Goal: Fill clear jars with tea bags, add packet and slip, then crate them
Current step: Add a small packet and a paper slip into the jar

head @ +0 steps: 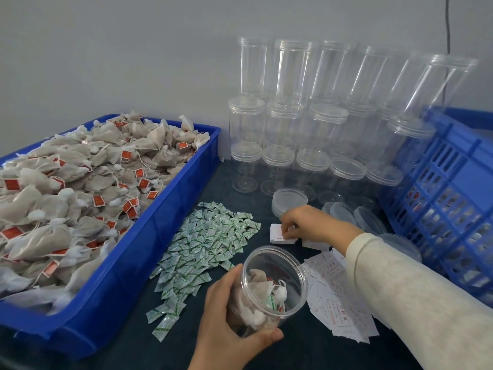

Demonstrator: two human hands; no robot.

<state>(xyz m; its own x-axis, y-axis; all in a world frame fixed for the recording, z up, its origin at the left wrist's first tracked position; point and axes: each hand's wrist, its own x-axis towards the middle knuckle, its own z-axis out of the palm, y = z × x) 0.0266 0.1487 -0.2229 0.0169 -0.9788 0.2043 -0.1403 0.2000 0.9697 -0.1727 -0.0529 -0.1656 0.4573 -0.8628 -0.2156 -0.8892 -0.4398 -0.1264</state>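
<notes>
On dark table [234, 351], grey wall [106, 49] behind

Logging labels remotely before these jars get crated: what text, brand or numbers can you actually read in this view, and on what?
Nothing reads clearly enough to quote.
Paper slips: red-framed red print, too blurred to read.
Slip stack under the right hand: faint red marks, unreadable.
Red tags on the tea bags: light marks, too small.
Packets: green print, illegible.
Jar in the left hand: no label visible.
</notes>
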